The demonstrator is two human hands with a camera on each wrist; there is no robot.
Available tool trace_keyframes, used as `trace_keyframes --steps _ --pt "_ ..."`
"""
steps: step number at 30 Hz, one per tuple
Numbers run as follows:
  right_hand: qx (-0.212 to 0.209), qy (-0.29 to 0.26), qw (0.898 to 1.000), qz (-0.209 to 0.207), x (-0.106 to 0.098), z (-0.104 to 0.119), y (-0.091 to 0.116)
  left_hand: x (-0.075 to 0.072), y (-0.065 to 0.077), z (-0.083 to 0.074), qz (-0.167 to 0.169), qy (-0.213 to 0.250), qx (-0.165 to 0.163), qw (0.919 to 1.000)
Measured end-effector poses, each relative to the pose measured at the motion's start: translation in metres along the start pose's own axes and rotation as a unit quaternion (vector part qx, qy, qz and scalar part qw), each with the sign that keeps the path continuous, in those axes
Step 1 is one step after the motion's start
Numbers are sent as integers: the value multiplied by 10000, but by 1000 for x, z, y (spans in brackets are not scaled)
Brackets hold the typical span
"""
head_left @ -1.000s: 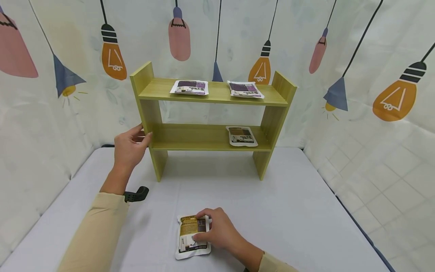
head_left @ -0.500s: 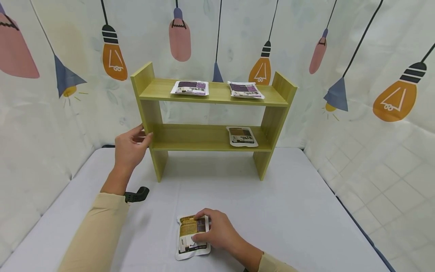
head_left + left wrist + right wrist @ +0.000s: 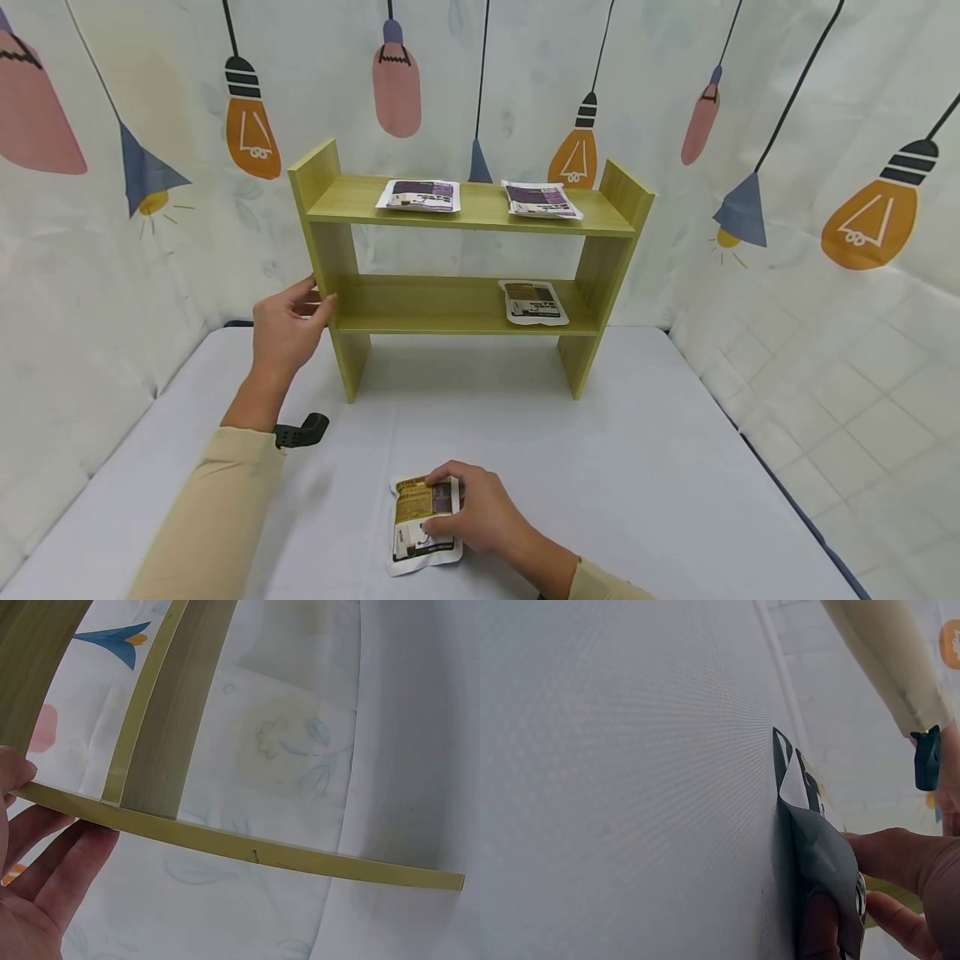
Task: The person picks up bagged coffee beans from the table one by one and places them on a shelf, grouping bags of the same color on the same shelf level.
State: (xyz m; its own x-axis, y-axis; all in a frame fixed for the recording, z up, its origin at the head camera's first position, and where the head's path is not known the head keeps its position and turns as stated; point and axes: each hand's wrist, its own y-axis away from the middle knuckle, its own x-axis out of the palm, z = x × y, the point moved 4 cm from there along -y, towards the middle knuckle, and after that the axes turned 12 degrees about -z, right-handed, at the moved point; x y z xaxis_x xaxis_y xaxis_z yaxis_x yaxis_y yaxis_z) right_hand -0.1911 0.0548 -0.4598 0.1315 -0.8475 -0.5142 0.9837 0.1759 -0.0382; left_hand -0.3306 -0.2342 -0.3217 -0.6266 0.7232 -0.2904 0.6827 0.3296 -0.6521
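Observation:
My left hand (image 3: 288, 325) holds the left side panel of a small two-tier wooden shelf (image 3: 465, 323). In the left wrist view the thumb lies on one face of that panel (image 3: 247, 847) and the fingers are on the other. At the front of the white table, my right hand (image 3: 483, 508) pinches the right edge of a flat gold-and-white pouch (image 3: 420, 533). The right wrist view shows the pouch (image 3: 821, 851) bent up at this edge, the thumb on its printed face and a fingertip (image 3: 821, 922) on its silvery underside.
Two purple-and-white pouches, one left (image 3: 418, 196) and one right (image 3: 543, 201), lie on the upper board. A gold-and-white pouch (image 3: 534, 302) lies at the right of the lower board. Behind the table (image 3: 675, 467) hangs a curtain (image 3: 750, 100) printed with lamps and bulbs.

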Motion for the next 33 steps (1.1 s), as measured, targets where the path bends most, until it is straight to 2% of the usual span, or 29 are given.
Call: trace_keyframes --steps 18,27,33 --pt "-110 40 9998 -148 0 2 1 0 -1 0 20 -13 1 10000" --pt "-305 98 9992 -231 1 2 1 1 -1 1 42 -6 -50 10000" --pt "-414 -98 9987 -265 1 -3 -1 0 1 -1 2 -12 -50 10000"
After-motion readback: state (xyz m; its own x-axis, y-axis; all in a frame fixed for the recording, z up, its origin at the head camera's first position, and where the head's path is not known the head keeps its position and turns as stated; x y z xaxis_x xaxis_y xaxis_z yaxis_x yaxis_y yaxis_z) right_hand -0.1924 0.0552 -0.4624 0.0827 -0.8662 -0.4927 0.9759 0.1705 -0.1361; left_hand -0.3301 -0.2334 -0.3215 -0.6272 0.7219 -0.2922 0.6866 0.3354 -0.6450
